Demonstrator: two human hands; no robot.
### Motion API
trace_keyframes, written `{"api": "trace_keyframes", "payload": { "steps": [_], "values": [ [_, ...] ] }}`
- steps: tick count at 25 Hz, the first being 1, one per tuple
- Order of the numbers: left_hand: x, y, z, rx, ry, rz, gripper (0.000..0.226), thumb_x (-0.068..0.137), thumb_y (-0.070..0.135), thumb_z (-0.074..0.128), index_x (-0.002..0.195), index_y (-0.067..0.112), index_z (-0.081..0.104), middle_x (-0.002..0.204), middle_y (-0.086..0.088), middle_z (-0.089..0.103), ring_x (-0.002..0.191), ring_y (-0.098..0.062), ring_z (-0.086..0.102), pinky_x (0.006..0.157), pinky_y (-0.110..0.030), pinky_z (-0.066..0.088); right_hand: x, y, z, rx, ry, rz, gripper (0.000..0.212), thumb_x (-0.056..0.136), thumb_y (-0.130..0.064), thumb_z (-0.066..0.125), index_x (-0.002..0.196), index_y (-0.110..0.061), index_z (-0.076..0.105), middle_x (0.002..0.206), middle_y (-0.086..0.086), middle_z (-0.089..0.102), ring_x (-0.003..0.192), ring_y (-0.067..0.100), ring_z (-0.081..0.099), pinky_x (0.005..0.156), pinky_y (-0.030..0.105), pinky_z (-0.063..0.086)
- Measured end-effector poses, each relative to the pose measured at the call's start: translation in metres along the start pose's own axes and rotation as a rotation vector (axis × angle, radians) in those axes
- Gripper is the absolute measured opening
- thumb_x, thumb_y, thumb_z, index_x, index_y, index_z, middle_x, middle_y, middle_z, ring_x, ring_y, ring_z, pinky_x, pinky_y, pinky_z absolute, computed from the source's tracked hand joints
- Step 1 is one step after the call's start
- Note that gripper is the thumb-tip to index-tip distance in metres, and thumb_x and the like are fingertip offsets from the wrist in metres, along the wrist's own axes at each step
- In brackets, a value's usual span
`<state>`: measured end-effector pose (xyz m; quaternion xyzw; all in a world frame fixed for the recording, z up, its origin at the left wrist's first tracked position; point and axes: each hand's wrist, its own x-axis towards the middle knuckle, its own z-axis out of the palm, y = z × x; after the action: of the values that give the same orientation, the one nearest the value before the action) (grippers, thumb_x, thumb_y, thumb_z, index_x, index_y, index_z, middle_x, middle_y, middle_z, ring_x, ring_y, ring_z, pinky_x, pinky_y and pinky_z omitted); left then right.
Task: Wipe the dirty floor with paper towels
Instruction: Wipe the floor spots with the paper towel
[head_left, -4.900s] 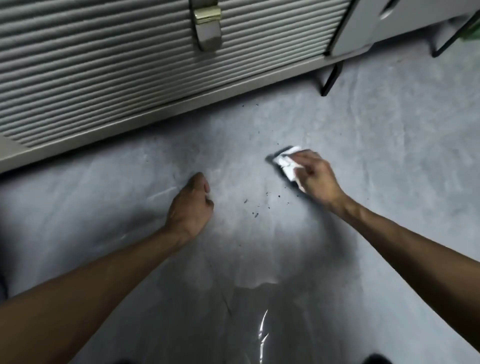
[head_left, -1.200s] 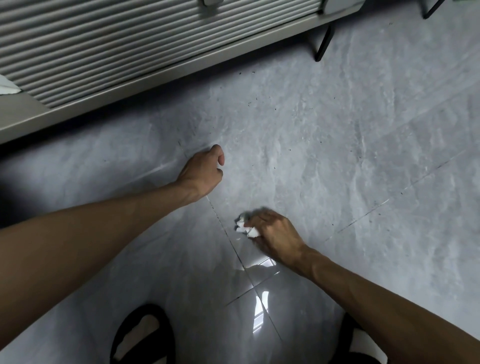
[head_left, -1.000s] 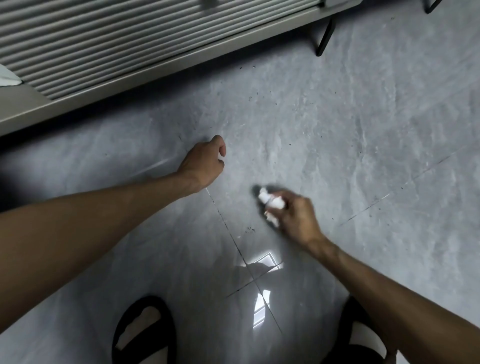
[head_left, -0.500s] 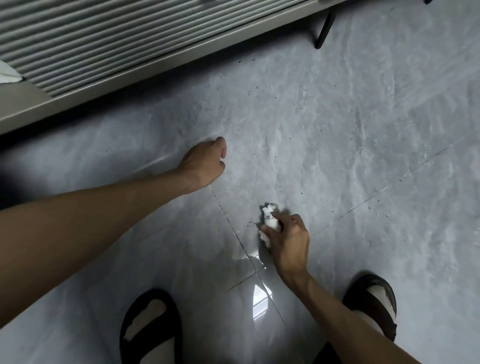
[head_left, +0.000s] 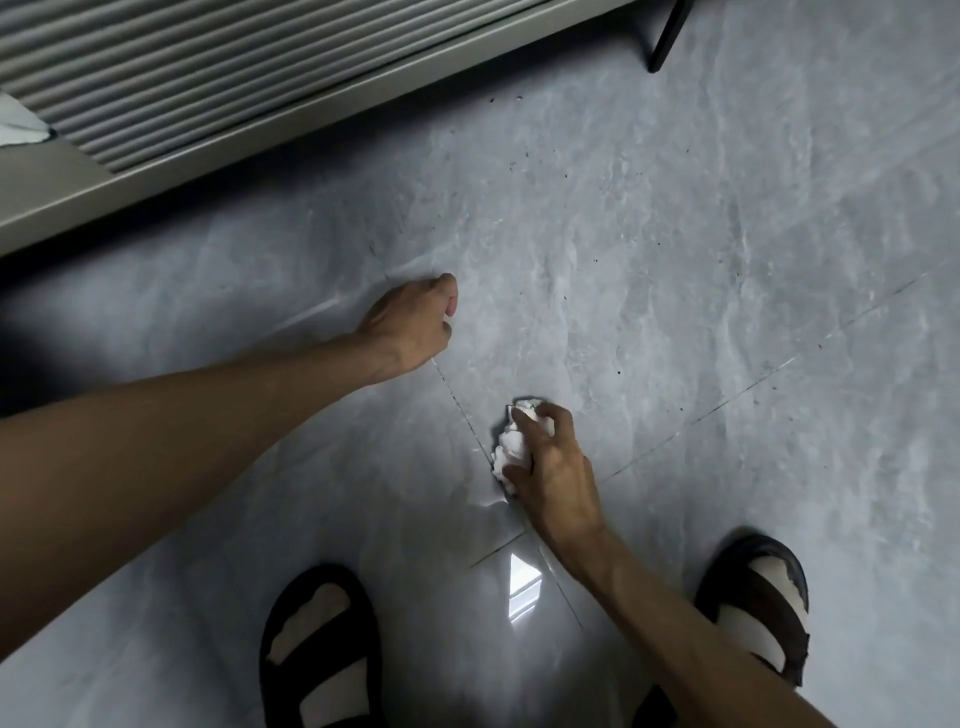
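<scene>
A crumpled white paper towel (head_left: 511, 441) is pressed onto the grey marbled floor tiles (head_left: 675, 291), right on a grout line. My right hand (head_left: 553, 467) grips the wad from above and to its right. My left hand (head_left: 415, 322) rests as a closed fist on the floor farther away and to the left, holding nothing that I can see. Small dark crumbs (head_left: 524, 156) lie scattered over the tiles beyond both hands, toward the cabinet.
A ribbed grey cabinet front with a pale plinth (head_left: 270, 130) runs along the top left. A black metal leg (head_left: 667, 36) stands at the top right. My two feet in black sandals (head_left: 322, 654) (head_left: 758, 618) are planted near the bottom edge.
My right hand has dragged the paper towel back toward my feet and slightly left over the last second. The left fist has stayed put. My right foot has come into view.
</scene>
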<state>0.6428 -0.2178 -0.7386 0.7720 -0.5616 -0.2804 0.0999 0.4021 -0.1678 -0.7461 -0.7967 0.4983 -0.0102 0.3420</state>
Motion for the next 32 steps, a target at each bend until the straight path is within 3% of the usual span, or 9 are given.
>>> {"api": "trace_keyframes", "payload": {
  "steps": [2,5,8,12,18,24,26,30,32],
  "values": [
    [0.001,0.001,-0.001,-0.006,-0.004,0.006,0.019,0.083,0.003,0.051,0.089,0.018,0.042,0.07,0.006,0.046,0.069,-0.023,0.049,0.06,-0.027,0.04,0.011,0.007,-0.01,-0.055,-0.013,-0.096,0.055,0.078,-0.012,0.073,0.13,-0.019,0.056,0.132,0.001,0.05,0.098,0.026,0.062,0.069,0.014,0.042],
    [0.002,0.001,-0.004,-0.023,0.006,-0.001,0.019,0.083,0.002,0.051,0.09,0.018,0.042,0.077,0.003,0.051,0.069,-0.023,0.052,0.061,-0.03,0.044,0.026,0.009,-0.016,-0.334,-0.031,-0.241,0.052,0.065,-0.018,0.082,0.114,-0.023,0.066,0.121,-0.003,0.061,0.097,0.021,0.064,0.065,0.026,0.053],
    [0.0,0.001,-0.002,-0.021,0.001,0.001,0.02,0.083,0.003,0.053,0.09,0.018,0.042,0.082,0.0,0.055,0.072,-0.024,0.054,0.065,-0.032,0.049,0.033,0.01,-0.008,-0.361,-0.004,-0.333,0.045,0.063,-0.015,0.082,0.106,-0.02,0.068,0.115,0.002,0.064,0.1,0.022,0.064,0.065,0.028,0.054],
    [-0.004,0.002,0.001,-0.03,0.001,0.004,0.021,0.081,0.002,0.052,0.089,0.019,0.043,0.082,-0.001,0.056,0.071,-0.024,0.054,0.064,-0.031,0.048,0.041,0.006,-0.004,-0.353,0.081,-0.363,0.039,0.061,-0.01,0.084,0.096,-0.014,0.067,0.1,0.007,0.066,0.087,0.026,0.066,0.056,0.025,0.05],
    [-0.01,0.006,0.0,-0.058,0.035,-0.044,0.019,0.084,0.002,0.05,0.093,0.018,0.044,0.081,0.001,0.053,0.067,-0.021,0.051,0.059,-0.028,0.041,0.1,0.002,-0.041,-0.199,0.262,-0.093,0.027,0.076,-0.012,0.074,0.102,-0.008,0.065,0.096,0.015,0.061,0.078,0.034,0.062,0.066,0.037,0.047],
    [-0.002,0.021,-0.002,-0.115,0.034,-0.069,0.018,0.086,0.005,0.051,0.093,0.019,0.045,0.087,-0.001,0.057,0.063,-0.017,0.051,0.061,-0.035,0.051,0.09,0.033,-0.056,-0.128,0.274,0.0,0.02,0.087,-0.022,0.067,0.104,-0.012,0.065,0.092,0.009,0.057,0.073,0.028,0.06,0.066,0.039,0.051],
    [-0.003,0.022,-0.001,-0.109,0.026,-0.076,0.017,0.087,0.005,0.051,0.094,0.019,0.045,0.087,-0.001,0.056,0.063,-0.017,0.051,0.06,-0.033,0.051,0.079,0.044,-0.046,-0.093,0.297,0.1,0.022,0.087,-0.024,0.066,0.105,-0.01,0.064,0.095,0.01,0.058,0.077,0.03,0.061,0.067,0.036,0.049],
    [-0.006,0.019,0.004,-0.041,0.013,-0.094,0.018,0.089,0.006,0.054,0.096,0.019,0.043,0.088,-0.002,0.057,0.069,-0.018,0.054,0.059,-0.027,0.044,0.04,0.04,-0.017,0.065,0.409,0.188,0.021,0.081,-0.011,0.07,0.101,-0.011,0.066,0.095,0.008,0.059,0.076,0.026,0.06,0.063,0.017,0.033],
    [-0.009,0.019,0.006,-0.033,-0.009,-0.101,0.017,0.09,0.006,0.053,0.096,0.018,0.043,0.082,-0.002,0.055,0.063,-0.016,0.05,0.056,-0.025,0.04,0.031,0.019,0.0,0.101,0.387,0.151,0.02,0.08,-0.01,0.07,0.099,-0.011,0.066,0.097,0.007,0.061,0.075,0.02,0.06,0.067,0.022,0.042]
  ]
}}
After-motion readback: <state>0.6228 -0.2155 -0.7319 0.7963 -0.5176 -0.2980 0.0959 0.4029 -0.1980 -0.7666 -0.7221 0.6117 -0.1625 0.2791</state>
